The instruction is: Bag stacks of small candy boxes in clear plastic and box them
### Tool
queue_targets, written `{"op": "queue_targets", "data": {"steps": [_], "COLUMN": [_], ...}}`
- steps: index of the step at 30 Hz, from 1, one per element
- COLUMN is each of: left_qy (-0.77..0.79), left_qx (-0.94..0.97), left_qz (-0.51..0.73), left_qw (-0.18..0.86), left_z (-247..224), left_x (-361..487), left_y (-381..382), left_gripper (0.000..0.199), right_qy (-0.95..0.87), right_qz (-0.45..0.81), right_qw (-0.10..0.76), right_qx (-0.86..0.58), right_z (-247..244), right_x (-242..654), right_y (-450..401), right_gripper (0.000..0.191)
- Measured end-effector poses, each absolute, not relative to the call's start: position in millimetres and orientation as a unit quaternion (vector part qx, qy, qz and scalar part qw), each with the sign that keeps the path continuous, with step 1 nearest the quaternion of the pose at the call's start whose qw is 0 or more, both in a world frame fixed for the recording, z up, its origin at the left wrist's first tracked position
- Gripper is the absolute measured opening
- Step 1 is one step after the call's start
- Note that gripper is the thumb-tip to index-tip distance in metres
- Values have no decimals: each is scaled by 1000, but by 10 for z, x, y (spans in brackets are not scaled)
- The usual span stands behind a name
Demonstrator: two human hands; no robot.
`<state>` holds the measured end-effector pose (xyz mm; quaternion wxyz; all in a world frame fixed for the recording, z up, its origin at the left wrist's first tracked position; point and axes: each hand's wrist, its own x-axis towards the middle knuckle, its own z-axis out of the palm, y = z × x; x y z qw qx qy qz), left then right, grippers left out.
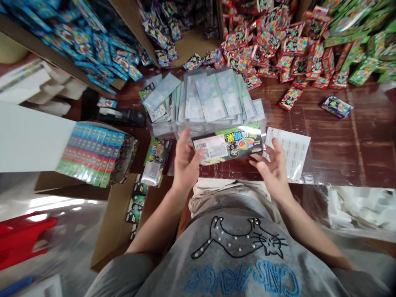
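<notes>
A flat printed packet [244, 142], black and green with a white barcode label on one end, lies between my hands above the table's front edge. My left hand [187, 163] grips its left end, thumb on top of the label. My right hand [274, 167] is at the other end with its fingers apart and curved, the fingertips close to the packet's corner; whether they touch it I cannot tell. Beneath and beside my right hand is a white sticker sheet [291, 150]. Just beyond the packet lies a pile of clear plastic sleeves [213, 97].
Small blue boxes [102, 49], purple boxes [167, 31], red boxes [275, 41] and green boxes [368, 53] are heaped along the back. At left stands an open display box [93, 152] with coloured rows. A similar packet [156, 161] and a black tape dispenser [114, 116] lie nearby.
</notes>
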<state>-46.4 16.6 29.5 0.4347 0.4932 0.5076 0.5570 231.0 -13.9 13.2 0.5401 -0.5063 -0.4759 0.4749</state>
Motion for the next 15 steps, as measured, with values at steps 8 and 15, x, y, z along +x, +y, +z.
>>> {"op": "queue_targets", "data": {"steps": [8, 15], "left_qy": [488, 415], "left_qx": [549, 546], "left_qz": [450, 495], "left_qw": [508, 533], "left_z": [147, 68], "left_x": [-246, 3], "left_y": [-257, -86], "left_gripper": [31, 66], "right_qy": [-498, -574], "right_qz": [491, 405], "right_qw": [519, 531], "right_qx": [-492, -474], "right_z": [130, 101], "right_x": [2224, 2113], "right_y": [-44, -218], "right_gripper": [105, 100]}}
